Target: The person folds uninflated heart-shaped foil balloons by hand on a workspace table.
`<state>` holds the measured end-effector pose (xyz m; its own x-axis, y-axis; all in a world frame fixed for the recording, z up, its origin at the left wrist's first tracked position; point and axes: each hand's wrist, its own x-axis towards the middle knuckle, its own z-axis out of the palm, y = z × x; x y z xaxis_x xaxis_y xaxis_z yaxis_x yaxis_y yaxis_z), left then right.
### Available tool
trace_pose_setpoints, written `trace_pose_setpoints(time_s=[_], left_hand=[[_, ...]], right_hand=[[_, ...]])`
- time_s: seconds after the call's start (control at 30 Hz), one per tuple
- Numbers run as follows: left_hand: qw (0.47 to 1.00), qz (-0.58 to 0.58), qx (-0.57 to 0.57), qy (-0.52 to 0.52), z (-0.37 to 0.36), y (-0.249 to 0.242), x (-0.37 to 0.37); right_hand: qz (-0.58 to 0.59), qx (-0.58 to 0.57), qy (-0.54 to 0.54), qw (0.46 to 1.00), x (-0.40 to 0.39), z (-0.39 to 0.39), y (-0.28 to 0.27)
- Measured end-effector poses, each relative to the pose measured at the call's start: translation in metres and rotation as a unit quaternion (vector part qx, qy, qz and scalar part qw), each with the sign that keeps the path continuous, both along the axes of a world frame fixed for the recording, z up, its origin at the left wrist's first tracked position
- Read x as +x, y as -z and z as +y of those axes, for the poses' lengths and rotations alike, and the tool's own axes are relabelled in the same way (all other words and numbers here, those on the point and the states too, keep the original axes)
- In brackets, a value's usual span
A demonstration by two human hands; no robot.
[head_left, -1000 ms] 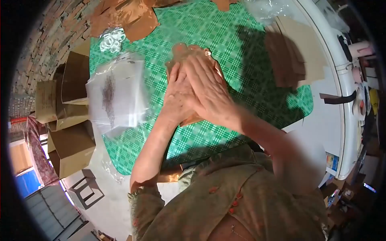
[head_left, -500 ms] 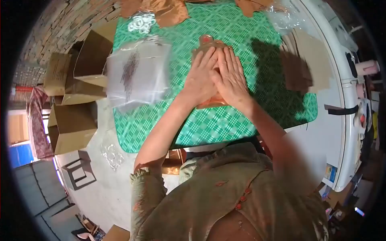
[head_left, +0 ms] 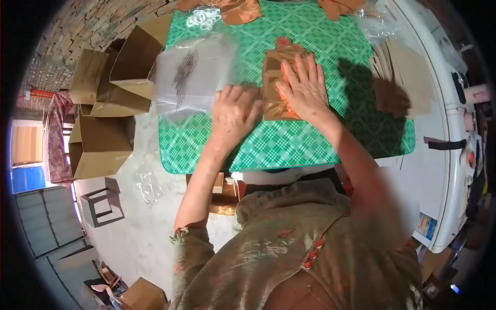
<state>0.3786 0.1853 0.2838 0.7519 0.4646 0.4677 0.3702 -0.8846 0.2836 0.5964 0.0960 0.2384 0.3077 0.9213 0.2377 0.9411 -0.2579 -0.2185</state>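
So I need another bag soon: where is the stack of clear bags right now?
In the head view the clear bags lie on the green cloth, at its left end, just beyond the left hand and beside the cardboard boxes.

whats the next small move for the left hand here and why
Probably reach on to the stack of clear plastic bags and pinch up the top one. The left hand lies open on the green checked cloth between that stack and the brown packet, holding nothing, while the right hand presses the packet flat.
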Motion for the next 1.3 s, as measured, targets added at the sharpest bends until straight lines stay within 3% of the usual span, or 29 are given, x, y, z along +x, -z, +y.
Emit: trace_pose_setpoints(time_s=[0.9, 1.3], left_hand=[[0.999, 0.026, 0.032, 0.013, -0.009, 0.013, -0.005], [1.0, 0.011, 0.011, 0.007, -0.006, 0.013, 0.005]], right_hand=[[-0.019, -0.031, -0.049, 0.998, -0.006, -0.004, -0.007], [-0.052, 0.007, -0.058, 0.997, -0.005, -0.001, 0.002]])
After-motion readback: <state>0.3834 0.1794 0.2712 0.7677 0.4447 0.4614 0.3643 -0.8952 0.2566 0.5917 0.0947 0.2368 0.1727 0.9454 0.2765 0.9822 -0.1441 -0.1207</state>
